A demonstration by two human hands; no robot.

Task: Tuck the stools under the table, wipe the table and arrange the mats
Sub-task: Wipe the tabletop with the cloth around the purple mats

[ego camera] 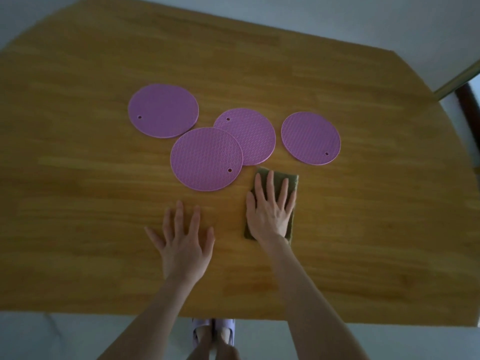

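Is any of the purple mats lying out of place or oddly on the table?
Yes. The nearest mat lies partly on top of the middle mat, covering its lower left edge. The left mat and the right mat lie flat, and the four form no tidy row. Nothing looks spilled or damaged.

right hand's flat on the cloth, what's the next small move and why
Probably sweep the cloth rightward over bare table, right hand pressing flat. A mat lies just ahead of it, so pushing forward would likely shove the mat; the left hand lies flat to its left.
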